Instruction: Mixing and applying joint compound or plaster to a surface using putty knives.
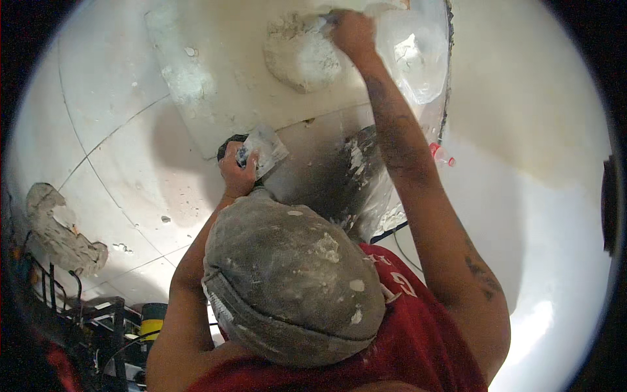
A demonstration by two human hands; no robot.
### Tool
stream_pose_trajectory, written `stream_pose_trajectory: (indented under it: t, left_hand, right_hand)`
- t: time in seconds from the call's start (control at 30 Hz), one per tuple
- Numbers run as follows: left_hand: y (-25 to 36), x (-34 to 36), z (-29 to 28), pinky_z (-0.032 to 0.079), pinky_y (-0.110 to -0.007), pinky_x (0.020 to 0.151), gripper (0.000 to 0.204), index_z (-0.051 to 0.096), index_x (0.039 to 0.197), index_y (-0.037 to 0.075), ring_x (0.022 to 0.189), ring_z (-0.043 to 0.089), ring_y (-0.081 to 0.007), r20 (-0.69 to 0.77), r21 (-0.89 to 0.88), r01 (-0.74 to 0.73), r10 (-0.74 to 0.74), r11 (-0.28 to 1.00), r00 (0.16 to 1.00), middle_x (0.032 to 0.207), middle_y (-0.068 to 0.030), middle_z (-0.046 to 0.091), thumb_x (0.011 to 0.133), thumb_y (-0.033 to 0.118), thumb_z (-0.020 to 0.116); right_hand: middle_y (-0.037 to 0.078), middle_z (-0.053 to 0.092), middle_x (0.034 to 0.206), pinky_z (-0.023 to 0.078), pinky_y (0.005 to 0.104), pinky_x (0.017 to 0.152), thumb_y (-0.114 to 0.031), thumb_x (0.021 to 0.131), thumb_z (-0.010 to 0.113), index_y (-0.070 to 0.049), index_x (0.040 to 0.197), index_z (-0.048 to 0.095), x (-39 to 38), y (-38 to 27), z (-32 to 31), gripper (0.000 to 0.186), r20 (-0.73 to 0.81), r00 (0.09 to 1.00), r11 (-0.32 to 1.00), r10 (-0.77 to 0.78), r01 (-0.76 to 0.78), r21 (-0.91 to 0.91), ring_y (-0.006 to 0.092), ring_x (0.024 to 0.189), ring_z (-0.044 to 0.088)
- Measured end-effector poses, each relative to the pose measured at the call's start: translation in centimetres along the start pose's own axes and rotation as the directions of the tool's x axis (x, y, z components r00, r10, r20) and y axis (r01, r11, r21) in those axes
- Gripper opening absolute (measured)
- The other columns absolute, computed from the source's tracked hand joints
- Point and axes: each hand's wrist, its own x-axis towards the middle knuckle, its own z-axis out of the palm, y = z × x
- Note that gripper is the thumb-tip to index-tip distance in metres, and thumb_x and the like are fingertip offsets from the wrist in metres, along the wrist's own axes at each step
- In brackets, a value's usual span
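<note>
My left hand point(239, 171) is closed around a trowel point(269, 149) with a broad, flat blade smeared with white plaster. It is beside the near edge of a pale board point(228, 91). Farther off, my right hand point(353, 36) grips a small dark tool point(328, 18), whose working end is too blurred to make out. That hand is at the upper right of a rounded mound of whitish plaster point(307, 62) on the board. A grey cap point(294, 281) spotted with dried plaster covers the lower middle of the view.
Clear plastic sheeting point(418, 72) lies right of the mound, near a bottle with a pink-red cap point(441, 155). A crumpled, dirty sack point(62, 228) rests on the tiled floor point(117, 170) at left. Black metal racks point(111, 320) and a black-and-yellow container point(152, 321) stand at lower left.
</note>
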Motion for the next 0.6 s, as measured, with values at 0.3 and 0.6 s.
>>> stream_pose_trajectory:
  t: [0.3, 0.6]
  left_hand:
    - [-0.7, -0.2, 0.0, 0.042, -0.036, 0.055, 0.021, 0.052, 0.083, 0.003, 0.062, 0.056, -0.0300, -0.002, 0.100, -0.023, 0.024, 0.995, 1.000, 0.072, -0.0149, 0.056, 0.070, 0.016, 0.062]
    - [1.8, 2.3, 0.1, 0.041, -0.030, 0.051, 0.015, 0.053, 0.078, 0.001, 0.054, 0.053, -0.0204, 0.028, -0.092, 0.098, -0.095, 0.991, 0.995, 0.060, -0.0079, 0.055, 0.071, 0.011, 0.062]
  right_hand:
    - [0.010, 0.061, 0.086, 0.047, 0.0405, 0.069, -0.024, 0.070, 0.056, -0.018, 0.095, 0.063, -1.5, -0.6, 0.8, 0.026, 0.004, 0.994, 0.991, 0.105, -0.104, -0.088, 0.0272, 0.081, 0.059]
    - [0.011, 0.060, 0.081, 0.046, 0.0405, 0.068, -0.015, 0.068, 0.055, -0.010, 0.088, 0.062, -3.6, -1.1, 0.9, 0.022, -0.051, 0.999, 1.000, 0.015, -0.014, 0.024, 0.0293, 0.078, 0.058]
